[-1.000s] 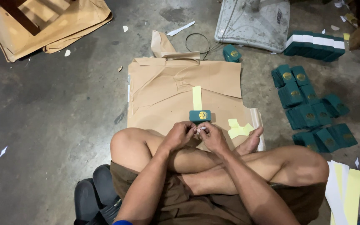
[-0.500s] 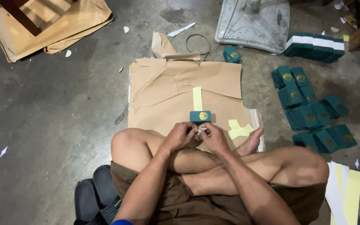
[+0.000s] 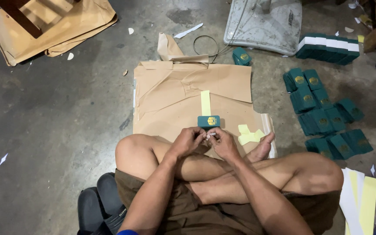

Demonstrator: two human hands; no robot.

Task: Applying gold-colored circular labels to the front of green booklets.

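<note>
Nothing has moved: both hands, left hand (image 3: 189,140) and right hand (image 3: 223,143), still pinch a small white strip (image 3: 212,134) near the one dark green gold-emblem booklet (image 3: 208,121) on brown paper (image 3: 188,93), many green booklets (image 3: 323,113) waiting right

Two hands (image 3: 207,141), one green booklet (image 3: 208,121) on brown paper (image 3: 188,87), one yellow strip (image 3: 205,102), two dark sandals (image 3: 101,204)

Both hands (image 3: 206,141) pinch a small white strip (image 3: 212,134) above brown paper (image 3: 183,93).

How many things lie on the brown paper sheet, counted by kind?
Green box: 1
Long yellow strip: 1
Pile of short yellow strips: 1
Total: 3
The left hand and right hand pinch a small white piece.
</note>
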